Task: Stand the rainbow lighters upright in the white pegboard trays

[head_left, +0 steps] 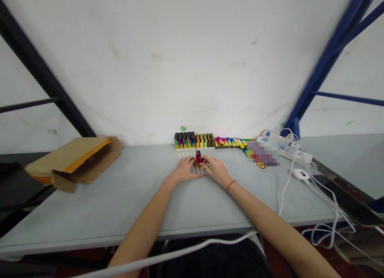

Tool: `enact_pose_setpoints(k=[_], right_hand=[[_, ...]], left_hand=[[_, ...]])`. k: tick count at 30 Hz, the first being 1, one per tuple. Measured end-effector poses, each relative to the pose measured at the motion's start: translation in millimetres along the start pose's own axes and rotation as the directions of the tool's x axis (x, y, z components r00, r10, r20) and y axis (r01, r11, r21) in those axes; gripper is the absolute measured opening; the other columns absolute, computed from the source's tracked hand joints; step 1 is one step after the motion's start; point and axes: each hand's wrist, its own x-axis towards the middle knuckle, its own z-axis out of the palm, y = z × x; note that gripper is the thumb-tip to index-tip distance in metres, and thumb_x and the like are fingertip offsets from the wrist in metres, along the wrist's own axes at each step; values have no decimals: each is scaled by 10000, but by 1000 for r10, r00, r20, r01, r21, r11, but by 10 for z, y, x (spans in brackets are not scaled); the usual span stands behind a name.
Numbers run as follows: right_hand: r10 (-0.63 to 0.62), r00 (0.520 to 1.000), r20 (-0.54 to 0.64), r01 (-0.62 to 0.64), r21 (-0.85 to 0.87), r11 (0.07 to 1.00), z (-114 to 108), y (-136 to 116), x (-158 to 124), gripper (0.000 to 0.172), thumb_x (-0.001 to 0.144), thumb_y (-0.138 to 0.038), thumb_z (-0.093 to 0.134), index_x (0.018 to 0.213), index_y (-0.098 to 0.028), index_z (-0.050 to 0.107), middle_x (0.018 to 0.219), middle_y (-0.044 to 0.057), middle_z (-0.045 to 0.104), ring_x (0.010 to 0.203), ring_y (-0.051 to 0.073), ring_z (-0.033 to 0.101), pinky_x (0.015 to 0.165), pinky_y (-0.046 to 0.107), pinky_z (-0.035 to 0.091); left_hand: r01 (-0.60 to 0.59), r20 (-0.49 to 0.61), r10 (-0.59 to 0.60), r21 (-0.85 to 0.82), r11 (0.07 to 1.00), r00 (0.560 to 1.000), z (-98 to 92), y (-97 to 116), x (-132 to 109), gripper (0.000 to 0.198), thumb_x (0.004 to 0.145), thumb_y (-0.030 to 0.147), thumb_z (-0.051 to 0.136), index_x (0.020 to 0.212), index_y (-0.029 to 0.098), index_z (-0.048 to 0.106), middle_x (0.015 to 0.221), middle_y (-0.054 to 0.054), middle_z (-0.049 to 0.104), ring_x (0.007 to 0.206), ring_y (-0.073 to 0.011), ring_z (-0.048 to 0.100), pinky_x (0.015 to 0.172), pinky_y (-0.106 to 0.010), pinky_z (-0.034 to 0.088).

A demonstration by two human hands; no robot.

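Note:
A lighter [198, 157] with a magenta body and a dark top stands upright at the middle of the table, in the fingers of my right hand [216, 169]. Beneath it lies a small clear plastic tray [200, 171], partly covered by my hands. My left hand [184, 170] grips the tray's left side, thumb along the near edge and fingers curled behind. Just behind my hands stand a block of black-topped multicolored lighters [185, 141] and a block of yellowish lighters [205, 141]. To their right, a row of colorful lighters [229, 143] lies flat.
An open cardboard box [72, 158] rests on the left of the grey table [129, 206]. At right are a white power strip [285, 146], a white mouse-like device [300, 174] and loose cables. A blurred patch [262, 154] hides something beside the lighters. A white cable [192, 252] crosses in front.

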Motion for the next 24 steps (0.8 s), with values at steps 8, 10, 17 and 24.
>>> enact_pose_setpoints(k=[8,10,17,24], right_hand=[[-109,994,13,110,-133,985,-25,-4,-5,425,935,-130,461,1318,-208,630,1122,117,693,1019,237,648,920,360,527],[-109,994,5,109,-143,984,-46,12,7,447,923,-127,462,1338,-200,612,1125,118,683,1033,243,632,940,372,517],[347,888,-302,-449,-404,797,-512,259,0,382,869,-95,459,1205,-62,638,1152,235,634,1111,349,566,982,467,442],[755,513,-409,-823,-484,297,-996,571,-196,383,924,-166,467,1242,-12,616,1297,281,571,1249,388,534,960,475,480]], left_hand=[[7,22,-7,14,1000,1000,-16,4,2,787,748,690,706,1334,182,570,1437,-162,539,1347,-355,487,1171,-476,353],[5,25,-5,18,1000,1000,-28,12,-1,789,753,691,703,1351,197,561,1434,-151,547,1341,-354,491,1168,-479,356],[27,59,-30,45,999,998,-73,53,-7,811,758,689,711,1377,189,555,1458,-153,533,1358,-360,473,1180,-464,345],[34,53,-35,17,999,998,-76,52,-11,820,745,669,728,1362,154,564,1464,-172,521,1364,-369,474,1189,-456,338]])
